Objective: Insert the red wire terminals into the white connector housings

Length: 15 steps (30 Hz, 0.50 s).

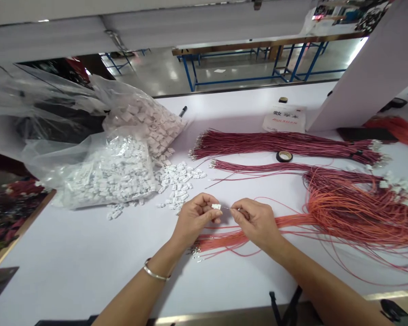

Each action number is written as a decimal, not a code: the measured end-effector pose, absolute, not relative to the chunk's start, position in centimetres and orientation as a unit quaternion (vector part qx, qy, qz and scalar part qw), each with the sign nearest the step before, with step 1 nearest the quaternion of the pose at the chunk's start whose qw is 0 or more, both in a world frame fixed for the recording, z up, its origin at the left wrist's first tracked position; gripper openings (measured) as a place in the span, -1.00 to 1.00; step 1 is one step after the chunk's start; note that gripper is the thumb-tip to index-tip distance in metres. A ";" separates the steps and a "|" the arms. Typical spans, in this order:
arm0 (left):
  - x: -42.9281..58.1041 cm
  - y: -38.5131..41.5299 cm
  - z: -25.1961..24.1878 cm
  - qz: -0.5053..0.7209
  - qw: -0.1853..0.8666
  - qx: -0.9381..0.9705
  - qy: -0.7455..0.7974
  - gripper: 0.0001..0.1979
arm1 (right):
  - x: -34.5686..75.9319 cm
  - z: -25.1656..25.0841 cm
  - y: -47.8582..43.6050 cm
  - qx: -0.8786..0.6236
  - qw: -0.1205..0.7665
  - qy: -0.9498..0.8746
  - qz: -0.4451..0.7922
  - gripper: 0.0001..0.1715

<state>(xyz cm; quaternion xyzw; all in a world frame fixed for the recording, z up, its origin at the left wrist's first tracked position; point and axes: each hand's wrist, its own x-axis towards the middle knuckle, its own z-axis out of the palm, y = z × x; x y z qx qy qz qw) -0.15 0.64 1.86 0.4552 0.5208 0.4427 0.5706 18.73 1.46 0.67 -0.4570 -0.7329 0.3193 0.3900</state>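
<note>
Between the thumb and fingers of my left hand (200, 215) is a small white connector housing (216, 206). My right hand (255, 219) pinches a thin wire (226, 208) close to its end, which points left at the housing. Whether the tip is inside the housing is too small to tell. Below both hands runs a bundle of orange-red wires (224, 241) with metal terminals at its left end. Loose white housings (178, 185) lie scattered beyond my left hand.
Clear bags of white housings (109, 170) and pinkish housings (149, 120) stand at the left. Dark red wire bundles (275, 144) lie across the back, near a tape roll (284, 156). A tangled wire heap (353, 203) covers the right side. A slanted panel (367, 68) rises at the back right.
</note>
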 end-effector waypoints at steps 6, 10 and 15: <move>-0.1 0.7 1.4 0.424 0.594 0.456 0.509 -0.72 | 19.0 0.5 1.5 -0.456 0.380 -0.708 0.383 -0.79; 0.0 0.6 1.2 0.423 0.608 0.446 0.502 -0.70 | 18.9 0.9 1.5 -0.450 0.337 -0.672 0.483 -0.80; 0.0 0.5 1.1 0.422 0.613 0.449 0.494 -0.72 | 18.9 1.4 1.6 -0.454 0.303 -0.628 0.555 -0.80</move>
